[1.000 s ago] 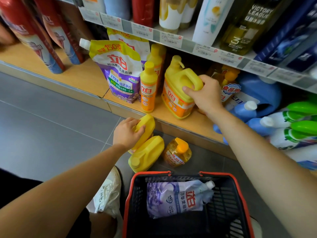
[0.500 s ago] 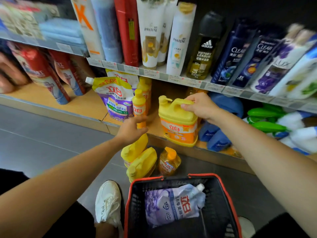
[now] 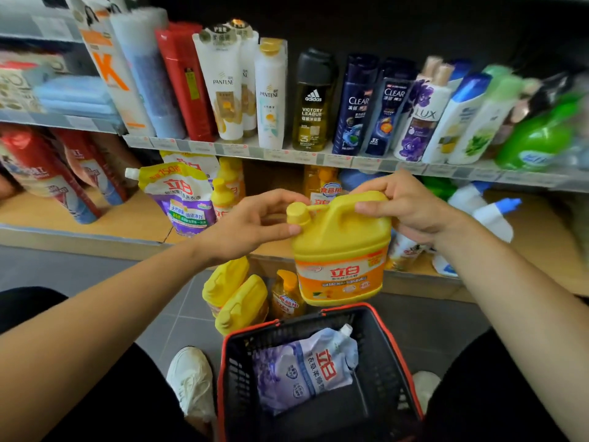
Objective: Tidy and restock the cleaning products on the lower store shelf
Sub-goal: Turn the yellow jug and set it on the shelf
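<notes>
Gripping the handle of a large yellow detergent jug point(image 3: 341, 250), the right hand point(image 3: 411, 208) is closed over the jug's top, with the fingers wrapped around the handle loop. The jug is held upright in the air, in front of the lower shelf point(image 3: 105, 218) and above the far end of a basket point(image 3: 392, 339). Its orange label is turned toward the camera. The left hand point(image 3: 255, 224) is partly closed at the jug's yellow cap point(image 3: 298, 213): the thumb is pressed against the jug's shoulder just below the cap, and the fingers are curled over and behind it.

On the grey tiled floor, just beside the basket's far left corner, two smaller yellow jugs point(image 3: 236, 295) are seen leaning together, with an amber pump bottle point(image 3: 287, 295) standing next to them. A pale purple refill pouch point(image 3: 306, 368) is lying inside the black, red-rimmed basket.

On the lower shelf, left of the held jug, a purple and yellow spouted pouch point(image 3: 181, 199) is standing, with slim yellow bottles point(image 3: 223, 196) just beside it. Red pouches point(image 3: 47, 173) are noted farther left. White spray bottles point(image 3: 484, 212) are lying on the shelf to the right, partly blurred. Shampoo and body-wash bottles point(image 3: 312, 103) are lined up on the shelf above.
</notes>
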`<state>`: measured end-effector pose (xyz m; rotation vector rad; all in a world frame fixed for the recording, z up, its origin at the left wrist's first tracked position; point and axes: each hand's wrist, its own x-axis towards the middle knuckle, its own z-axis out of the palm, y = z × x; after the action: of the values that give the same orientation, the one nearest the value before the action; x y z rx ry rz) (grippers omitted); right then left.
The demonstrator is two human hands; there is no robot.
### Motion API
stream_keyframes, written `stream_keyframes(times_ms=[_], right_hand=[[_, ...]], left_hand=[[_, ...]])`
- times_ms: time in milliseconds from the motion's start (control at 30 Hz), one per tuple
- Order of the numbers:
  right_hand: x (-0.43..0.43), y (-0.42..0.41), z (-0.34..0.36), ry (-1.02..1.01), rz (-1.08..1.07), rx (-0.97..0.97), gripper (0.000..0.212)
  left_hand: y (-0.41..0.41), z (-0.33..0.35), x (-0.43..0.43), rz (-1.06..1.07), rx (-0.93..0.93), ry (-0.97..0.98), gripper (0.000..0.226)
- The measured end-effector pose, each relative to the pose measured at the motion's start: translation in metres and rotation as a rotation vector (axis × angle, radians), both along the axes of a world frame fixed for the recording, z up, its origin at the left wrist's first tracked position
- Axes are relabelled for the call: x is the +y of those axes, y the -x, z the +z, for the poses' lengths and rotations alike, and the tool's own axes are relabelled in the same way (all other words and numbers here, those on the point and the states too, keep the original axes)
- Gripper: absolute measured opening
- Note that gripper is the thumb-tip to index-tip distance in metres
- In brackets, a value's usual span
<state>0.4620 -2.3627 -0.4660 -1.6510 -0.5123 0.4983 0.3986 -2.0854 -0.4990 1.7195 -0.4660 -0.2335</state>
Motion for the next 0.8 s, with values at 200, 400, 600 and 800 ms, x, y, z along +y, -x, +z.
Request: stream_keyframes(times_ms=[200, 400, 600, 800], right_hand=[[-0.020, 0.016, -0.012, -0.216, 0.121, 0.170, 0.056], [-0.026, 0.021, -0.018, -0.174, 0.060, 0.107, 0.033], [-0.022, 0.031, -0.014, 0.098, -0.029, -0.141, 0.025], [-0.010, 0.037, -0.019, 0.182, -0.246, -0.322, 0.025]], left_hand=[[0.010, 0.002, -0.018, -0.319, 0.159, 0.179, 0.052], [0.016, -0.007, -0.027, -0.128, 0.139, 0.311, 0.055], [0.020, -0.014, -0.037, 0.003, -0.055, 0.116, 0.040], [0.023, -0.023, -0.042, 0.231, -0.407, -0.223, 0.036]])
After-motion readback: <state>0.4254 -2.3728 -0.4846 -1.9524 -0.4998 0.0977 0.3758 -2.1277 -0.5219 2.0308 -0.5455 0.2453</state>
